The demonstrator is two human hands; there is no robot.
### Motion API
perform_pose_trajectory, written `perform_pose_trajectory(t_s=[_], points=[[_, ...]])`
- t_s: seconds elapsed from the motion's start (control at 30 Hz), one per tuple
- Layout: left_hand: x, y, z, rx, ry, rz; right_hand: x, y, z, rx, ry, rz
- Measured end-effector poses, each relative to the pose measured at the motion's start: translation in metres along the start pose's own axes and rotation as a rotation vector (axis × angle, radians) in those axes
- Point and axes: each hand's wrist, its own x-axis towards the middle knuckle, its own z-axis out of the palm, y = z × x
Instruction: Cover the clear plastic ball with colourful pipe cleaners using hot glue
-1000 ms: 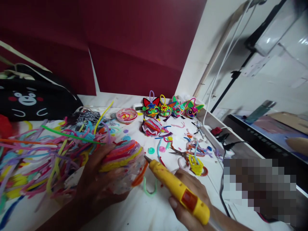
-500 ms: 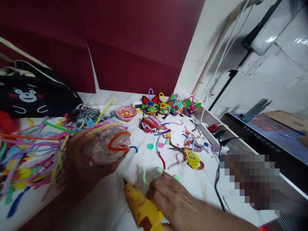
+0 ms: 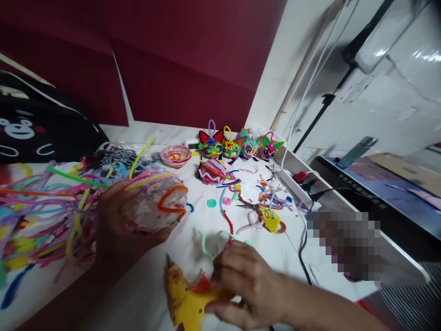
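Note:
My left hand (image 3: 119, 225) is wrapped around a clear rounded shell (image 3: 153, 207) ringed with coloured pipe cleaners, an orange loop stuck on its face. It holds the shell a little above the white table (image 3: 172, 285). My right hand (image 3: 246, 280) is closed around the handle of a yellow glue gun (image 3: 182, 299) low in the view, its nozzle pointing up and left, just below the shell. A mint-green pipe cleaner (image 3: 215, 241) lies bent on the table at my right fingertips.
A big heap of loose pipe cleaners (image 3: 41, 211) covers the left side. Several finished cat-face ornaments (image 3: 239, 147) stand at the back, with a small bowl (image 3: 175, 155), scissors (image 3: 250, 207) and scraps nearby. A power strip (image 3: 296, 184) and black cable run along the right edge.
My left hand turned the shell and drew it left, away from the nozzle. My right hand carried the glue gun down toward the table's near edge beside the green pipe cleaner.

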Motion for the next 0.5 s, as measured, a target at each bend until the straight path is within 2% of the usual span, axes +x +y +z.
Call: perform_pose_trajectory(t_s=[0.07,0.1,0.17,0.23,0.33,0.43,0.5], points=[[-0.002,-0.001,0.0,0.011,-0.017,0.029,0.005,0.0,-0.007,0.041,0.088,0.146],[-0.002,-0.001,0.0,0.021,-0.025,0.025,0.008,0.001,-0.009,0.038,0.093,0.236],[-0.002,0.0,0.0,0.043,-0.028,0.034,0.015,0.004,-0.01,-0.001,0.021,0.399],[-0.001,0.003,-0.001,0.058,-0.023,0.066,0.023,0.008,-0.005,-0.045,-0.118,0.516],[0.003,0.008,-0.002,0.055,-0.011,0.115,0.035,0.013,0.005,-0.002,-0.247,0.636],[0.005,0.008,-0.002,0.042,0.005,0.126,0.044,0.022,0.007,0.163,-0.226,0.704],[0.004,0.005,-0.002,0.038,0.003,0.109,0.046,0.033,0.0,0.252,-0.179,0.734]])
